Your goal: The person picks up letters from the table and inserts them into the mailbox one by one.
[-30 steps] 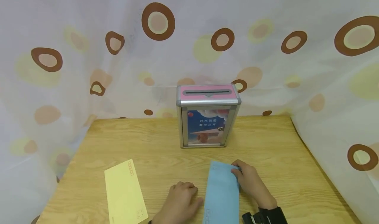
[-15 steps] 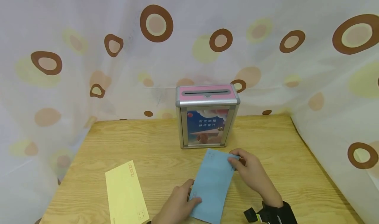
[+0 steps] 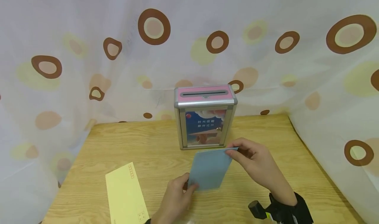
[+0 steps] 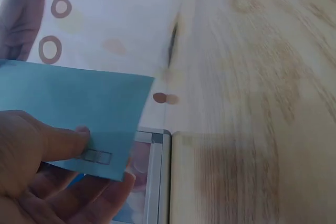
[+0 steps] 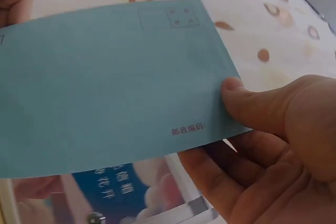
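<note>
A blue envelope (image 3: 208,169) is held up off the table in front of the mailbox, tilted. My left hand (image 3: 176,196) pinches its lower left edge, thumb on the near face, as the left wrist view shows on the envelope (image 4: 79,98). At the upper right corner my right hand (image 3: 256,160) pinches it; in the right wrist view the thumb (image 5: 247,100) lies on the printed face and the fingers are behind. Behind the envelope stands an upright mailbox (image 3: 205,118) with a silver frame, a pink slotted top and a picture door with a lock.
A yellow envelope (image 3: 125,194) lies flat on the wooden table (image 3: 130,141) to the left of my left hand. A white curtain (image 3: 165,62) with brown and yellow rings hangs behind and beside the table.
The blue envelope has been lifted from the table and tipped up toward the mailbox. My left hand, earlier beside it on the table, has taken hold of its edge; the right hand has risen.
</note>
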`<state>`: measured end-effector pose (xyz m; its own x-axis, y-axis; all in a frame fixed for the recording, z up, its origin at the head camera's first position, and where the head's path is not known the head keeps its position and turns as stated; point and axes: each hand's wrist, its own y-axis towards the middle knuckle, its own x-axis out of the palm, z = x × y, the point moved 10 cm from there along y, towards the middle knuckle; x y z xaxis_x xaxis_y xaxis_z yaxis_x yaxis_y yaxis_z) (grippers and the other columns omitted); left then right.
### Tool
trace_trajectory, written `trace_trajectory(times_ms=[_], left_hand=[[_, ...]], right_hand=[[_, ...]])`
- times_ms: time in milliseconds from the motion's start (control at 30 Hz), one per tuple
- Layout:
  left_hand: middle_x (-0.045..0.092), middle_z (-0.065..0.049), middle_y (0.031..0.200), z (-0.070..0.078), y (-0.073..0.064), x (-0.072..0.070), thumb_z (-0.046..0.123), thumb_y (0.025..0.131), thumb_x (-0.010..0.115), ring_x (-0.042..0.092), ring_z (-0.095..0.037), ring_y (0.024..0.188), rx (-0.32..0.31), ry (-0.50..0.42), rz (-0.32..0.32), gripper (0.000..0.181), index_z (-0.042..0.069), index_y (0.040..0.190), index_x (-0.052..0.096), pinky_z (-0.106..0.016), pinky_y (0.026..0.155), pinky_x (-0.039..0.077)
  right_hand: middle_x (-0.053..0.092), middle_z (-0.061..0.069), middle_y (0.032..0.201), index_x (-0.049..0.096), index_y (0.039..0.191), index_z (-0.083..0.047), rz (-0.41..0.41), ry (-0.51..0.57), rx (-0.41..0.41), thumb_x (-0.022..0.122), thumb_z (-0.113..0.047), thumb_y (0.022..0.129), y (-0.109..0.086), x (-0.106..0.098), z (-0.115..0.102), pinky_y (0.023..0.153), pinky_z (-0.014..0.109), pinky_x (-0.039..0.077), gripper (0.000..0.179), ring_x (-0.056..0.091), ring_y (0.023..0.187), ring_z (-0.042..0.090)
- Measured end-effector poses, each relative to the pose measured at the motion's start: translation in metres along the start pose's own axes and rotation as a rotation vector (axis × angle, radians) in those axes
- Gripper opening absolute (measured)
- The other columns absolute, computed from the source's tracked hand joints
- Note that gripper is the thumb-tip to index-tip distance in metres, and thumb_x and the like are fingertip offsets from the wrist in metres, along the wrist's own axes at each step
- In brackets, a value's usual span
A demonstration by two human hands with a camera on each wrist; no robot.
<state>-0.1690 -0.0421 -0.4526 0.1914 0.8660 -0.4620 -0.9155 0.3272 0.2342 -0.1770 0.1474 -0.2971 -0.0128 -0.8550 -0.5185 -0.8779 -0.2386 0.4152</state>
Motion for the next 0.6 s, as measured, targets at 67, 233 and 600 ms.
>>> trace_trajectory(times_ms=[67,233,600], left_hand=[[0.073,-0.005,0.104,0.002,0.0,0.0,0.004,0.09,0.068,0.067,-0.007,0.085,0.013,0.008,0.001,0.023,0.01,0.112,0.067,-0.021,0.072,0.058],[0.072,-0.002,0.109,0.008,0.001,0.0,0.005,0.091,0.066,0.067,-0.007,0.09,0.061,-0.028,-0.013,0.028,0.016,0.117,0.066,-0.024,0.077,0.058],[0.072,0.0,0.11,0.052,0.026,-0.031,0.002,0.09,0.067,0.067,-0.008,0.093,0.244,0.012,0.103,0.038,0.019,0.123,0.064,-0.027,0.076,0.059]], right_hand=[[0.07,-0.006,0.087,0.069,0.099,-0.023,-0.011,-0.037,-0.058,0.066,-0.009,0.093,0.005,-0.001,-0.013,0.056,0.026,0.052,0.015,0.061,0.066,0.011],[0.071,-0.009,0.089,0.069,0.097,-0.023,0.007,-0.119,-0.163,0.068,-0.005,0.089,0.014,-0.005,-0.039,0.061,0.027,0.054,0.02,0.065,0.077,0.008],[0.073,0.002,0.095,0.069,0.1,-0.007,0.035,0.204,-0.17,0.066,0.008,0.087,0.027,-0.018,-0.07,0.064,0.022,0.055,0.02,0.067,0.078,0.019]])
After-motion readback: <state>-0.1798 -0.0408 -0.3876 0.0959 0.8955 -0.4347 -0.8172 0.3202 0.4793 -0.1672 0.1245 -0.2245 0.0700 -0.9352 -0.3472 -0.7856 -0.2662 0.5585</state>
